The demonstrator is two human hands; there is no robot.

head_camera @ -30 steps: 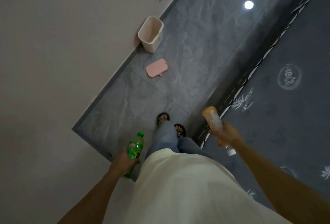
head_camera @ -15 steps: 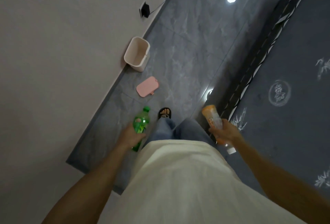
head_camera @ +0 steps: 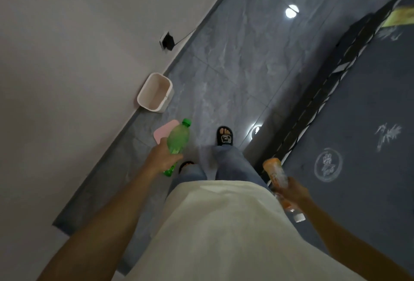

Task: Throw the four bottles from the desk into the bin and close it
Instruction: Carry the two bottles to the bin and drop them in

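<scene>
My left arm reaches forward and down, bare to above the elbow, the wrist nearly straight. My left hand (head_camera: 164,157) is wrapped around the lower body of a green bottle (head_camera: 178,139), thumb across the near side, cap pointing away from me. My right arm hangs lower and closer to my hip, elbow bent outward. My right hand (head_camera: 293,192) is closed around the middle of an orange bottle (head_camera: 275,172), its white cap pointing back toward me. Both feet are in black slippers, the right one ahead.
</scene>
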